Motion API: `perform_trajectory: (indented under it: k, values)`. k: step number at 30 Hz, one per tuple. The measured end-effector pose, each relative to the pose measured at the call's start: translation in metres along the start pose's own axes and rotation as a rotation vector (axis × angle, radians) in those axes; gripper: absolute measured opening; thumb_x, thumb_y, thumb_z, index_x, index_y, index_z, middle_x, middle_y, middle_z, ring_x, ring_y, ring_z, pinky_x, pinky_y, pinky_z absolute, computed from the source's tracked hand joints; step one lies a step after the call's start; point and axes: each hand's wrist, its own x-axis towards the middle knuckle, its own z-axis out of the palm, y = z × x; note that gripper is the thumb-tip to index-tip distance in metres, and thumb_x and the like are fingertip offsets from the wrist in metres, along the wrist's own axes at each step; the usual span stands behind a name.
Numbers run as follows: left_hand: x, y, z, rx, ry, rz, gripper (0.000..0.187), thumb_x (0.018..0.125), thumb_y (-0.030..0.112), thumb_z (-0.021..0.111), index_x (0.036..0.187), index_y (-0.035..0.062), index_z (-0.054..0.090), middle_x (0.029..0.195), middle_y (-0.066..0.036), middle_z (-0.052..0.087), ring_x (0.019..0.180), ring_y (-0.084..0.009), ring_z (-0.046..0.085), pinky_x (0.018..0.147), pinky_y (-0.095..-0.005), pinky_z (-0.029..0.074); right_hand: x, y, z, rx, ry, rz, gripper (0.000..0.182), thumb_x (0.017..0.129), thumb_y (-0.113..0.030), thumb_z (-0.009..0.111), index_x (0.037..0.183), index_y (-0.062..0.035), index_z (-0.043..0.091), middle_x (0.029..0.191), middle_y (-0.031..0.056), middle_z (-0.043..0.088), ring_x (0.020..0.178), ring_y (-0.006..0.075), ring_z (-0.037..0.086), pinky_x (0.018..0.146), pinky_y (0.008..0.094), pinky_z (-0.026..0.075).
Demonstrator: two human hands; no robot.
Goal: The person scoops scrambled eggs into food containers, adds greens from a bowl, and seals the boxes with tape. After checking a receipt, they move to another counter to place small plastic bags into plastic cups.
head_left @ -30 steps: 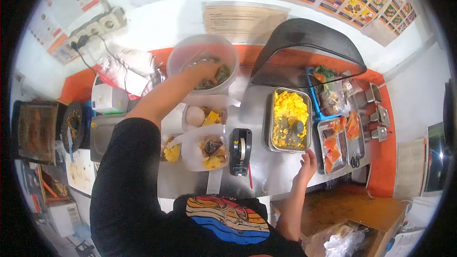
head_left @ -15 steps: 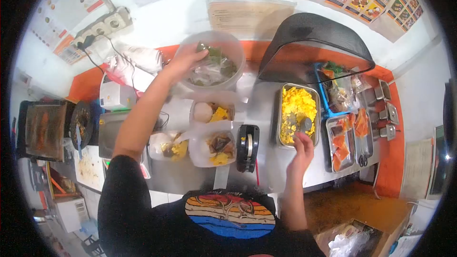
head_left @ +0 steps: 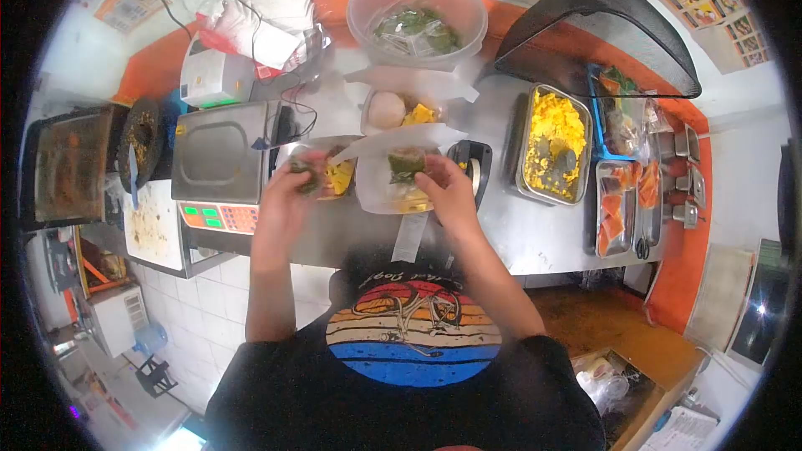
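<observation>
My left hand (head_left: 284, 200) is closed round a dark green leafy packet (head_left: 306, 175) above the left food box (head_left: 341, 179), which shows yellow food. My right hand (head_left: 447, 192) pinches another green leafy packet (head_left: 406, 164) over the middle food box (head_left: 378, 197). Behind them sits a third box (head_left: 370, 121) with a pale round portion and yellow pieces. A clear round tub (head_left: 359, 21) at the back holds more green packets in plastic. To the right, a metal tray (head_left: 525, 163) contains yellow scrambled food with a dark scoop (head_left: 564, 159) in it.
A scale (head_left: 219, 154) and a white box-shaped device (head_left: 213, 77) stand left. Black tape dispenser (head_left: 482, 154) is close to my right hand. On the right are a mesh cover (head_left: 593, 25), a blue tray (head_left: 603, 129), a tray of orange slices (head_left: 614, 238) and scissors (head_left: 642, 248).
My left hand has come from the tub down to the left box, now with a green packet. My right hand has left the scoop and holds a green packet. The camera view has shifted.
</observation>
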Motion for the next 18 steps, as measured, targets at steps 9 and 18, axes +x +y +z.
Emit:
perform_trajectory:
  k: [9, 18]
  values:
    - [0.023, -0.049, -0.077, 1.368, 0.671, 0.419, 0.055, 0.087, 0.011, 0.067, 0.137, -0.0047, 0.049, 0.119, -0.02, 0.06, 0.111, -0.0316, 0.057, 0.099, -0.0412, 0.045, 0.042, -0.072, -0.003, -0.307, 0.264, -0.293, 0.014, 0.086, -0.004, 0.062, 0.098, -0.0015, 0.069, 0.096, 0.0108, 0.069, 0.084, 0.0178, 0.064, 0.077, 0.0292, 0.05]
    - [-0.002, -0.044, -0.051, 1.221, 0.634, 0.562, 0.042, 0.086, 0.004, 0.064, 0.127, 0.0009, 0.059, 0.121, -0.017, 0.061, 0.109, -0.0299, 0.059, 0.095, -0.0396, 0.046, 0.295, -0.13, 0.029, -0.987, -0.158, -0.506, 0.018, 0.083, -0.015, 0.067, 0.093, -0.003, 0.076, 0.097, 0.0155, 0.074, 0.089, 0.0278, 0.07, 0.083, 0.0411, 0.054]
